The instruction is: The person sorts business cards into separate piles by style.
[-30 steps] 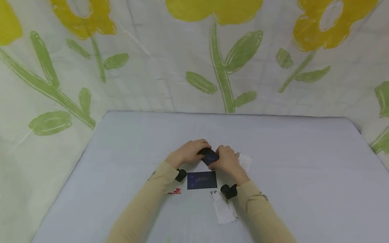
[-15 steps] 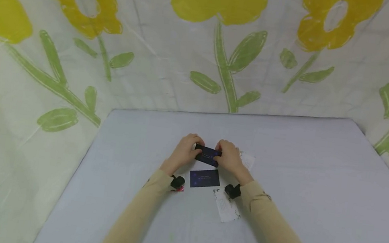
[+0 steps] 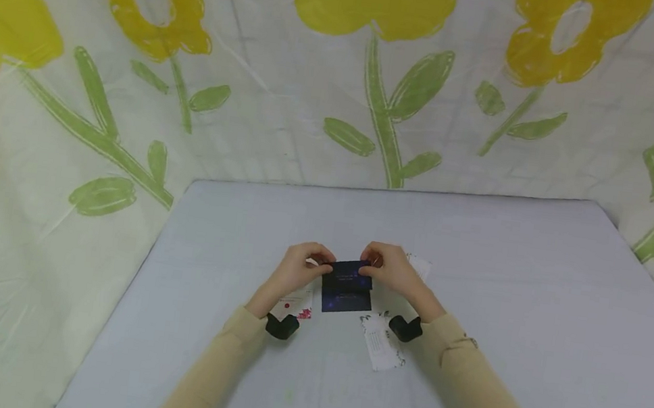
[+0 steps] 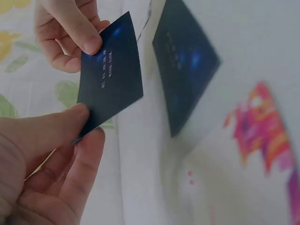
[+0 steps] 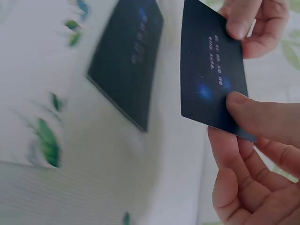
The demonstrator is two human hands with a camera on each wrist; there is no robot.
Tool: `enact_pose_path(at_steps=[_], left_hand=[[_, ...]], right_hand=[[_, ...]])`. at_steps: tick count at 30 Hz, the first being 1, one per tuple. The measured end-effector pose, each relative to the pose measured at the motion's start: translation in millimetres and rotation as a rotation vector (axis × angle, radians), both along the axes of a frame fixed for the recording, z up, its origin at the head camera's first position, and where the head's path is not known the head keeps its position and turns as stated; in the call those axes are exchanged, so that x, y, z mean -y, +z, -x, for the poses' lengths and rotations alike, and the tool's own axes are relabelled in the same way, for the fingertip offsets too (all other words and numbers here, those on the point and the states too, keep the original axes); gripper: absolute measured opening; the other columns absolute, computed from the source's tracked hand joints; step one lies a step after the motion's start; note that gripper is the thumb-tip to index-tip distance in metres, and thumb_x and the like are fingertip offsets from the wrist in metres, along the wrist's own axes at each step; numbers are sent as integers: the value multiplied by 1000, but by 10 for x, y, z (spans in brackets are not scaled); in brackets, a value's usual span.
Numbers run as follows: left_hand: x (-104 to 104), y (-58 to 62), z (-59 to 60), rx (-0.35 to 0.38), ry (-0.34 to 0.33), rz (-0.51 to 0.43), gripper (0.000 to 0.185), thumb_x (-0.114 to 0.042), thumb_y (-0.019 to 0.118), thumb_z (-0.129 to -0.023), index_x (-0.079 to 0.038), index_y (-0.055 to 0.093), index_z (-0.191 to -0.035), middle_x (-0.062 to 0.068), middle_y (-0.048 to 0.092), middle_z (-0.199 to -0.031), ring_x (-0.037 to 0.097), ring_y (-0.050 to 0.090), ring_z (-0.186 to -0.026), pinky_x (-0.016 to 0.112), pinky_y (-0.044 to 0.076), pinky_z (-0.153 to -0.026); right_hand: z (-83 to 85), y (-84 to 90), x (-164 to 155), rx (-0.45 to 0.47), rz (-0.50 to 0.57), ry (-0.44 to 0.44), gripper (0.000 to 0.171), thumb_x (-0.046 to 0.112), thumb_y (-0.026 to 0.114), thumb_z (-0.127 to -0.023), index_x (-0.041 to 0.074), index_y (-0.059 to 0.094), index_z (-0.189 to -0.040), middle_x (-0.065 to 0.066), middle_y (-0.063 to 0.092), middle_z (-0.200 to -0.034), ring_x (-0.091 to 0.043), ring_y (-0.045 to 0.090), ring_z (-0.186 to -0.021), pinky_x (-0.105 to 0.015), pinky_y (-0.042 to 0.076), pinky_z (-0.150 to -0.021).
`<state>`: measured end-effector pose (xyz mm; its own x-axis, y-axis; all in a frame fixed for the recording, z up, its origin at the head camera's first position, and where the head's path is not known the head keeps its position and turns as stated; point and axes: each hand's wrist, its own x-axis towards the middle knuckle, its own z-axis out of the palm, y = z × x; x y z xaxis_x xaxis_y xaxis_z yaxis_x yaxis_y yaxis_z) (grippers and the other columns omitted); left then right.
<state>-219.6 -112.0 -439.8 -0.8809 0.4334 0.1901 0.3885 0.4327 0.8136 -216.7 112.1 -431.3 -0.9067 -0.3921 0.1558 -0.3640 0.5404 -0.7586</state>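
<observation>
Between both hands is a dark blue printed card [image 3: 349, 273], raised off the table. My left hand [image 3: 299, 270] pinches its left end between thumb and fingers, and my right hand [image 3: 391, 266] pinches its right end the same way. In the left wrist view the held card [image 4: 112, 70] shows small light lettering and a blue glow. Below it a second dark blue card [image 3: 347, 302] lies on the table, partly covered by the held one in the head view. The right wrist view shows this lower card [image 5: 129, 65] apart from the held card [image 5: 211, 70].
A white card with red and pink print [image 3: 298, 304] lies by my left wrist. White cards with leafy edges lie near my right wrist, one in front [image 3: 381, 344] and one behind the hand [image 3: 420, 267]. A flowered cloth [image 3: 288, 124] hangs behind the pale table [image 3: 480, 250].
The held card has turned from slanted to nearly level and come nearer, now overlapping the card on the table. My hands have moved apart, out to the card's two ends.
</observation>
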Motion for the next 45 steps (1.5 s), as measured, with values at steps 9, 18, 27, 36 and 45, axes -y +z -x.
enact_pose_path(at_steps=[9,18,27,36,45], left_hand=[[1,-109,-128,73,-44,63,15,1,70,-79,-1,67,-94,8,65,-90,19,59,-82,24,51,-70],[-30,-182,-150,49,-43,106,13,2,70,-78,0,67,-91,8,65,-87,18,59,-79,24,50,-68],[-92,-211,-185,-88,-25,233,13,2,72,-76,-1,67,-88,7,63,-83,16,57,-74,25,46,-66],[-108,-164,-223,-111,-32,286,13,1,70,-78,0,66,-91,10,63,-87,20,60,-81,30,49,-72],[-137,-139,-272,-78,-27,376,12,1,67,-81,0,67,-93,9,62,-87,20,58,-82,32,48,-73]], right_hand=[[-68,-132,5,96,-29,29,15,5,74,-76,4,60,-81,-2,56,-72,-13,49,-65,-27,42,-60],[-102,-158,58,106,-125,26,15,5,73,-76,7,59,-77,0,51,-67,-14,46,-63,-27,39,-57],[-132,-181,101,47,-293,-13,15,13,74,-78,10,59,-80,0,49,-73,-14,45,-68,-27,38,-59],[-181,-156,113,12,-342,-31,15,16,74,-79,8,61,-83,-1,49,-75,-14,44,-67,-27,38,-57],[-187,-197,128,20,-374,-24,15,18,74,-79,8,64,-84,-1,51,-77,-14,45,-68,-29,41,-60]])
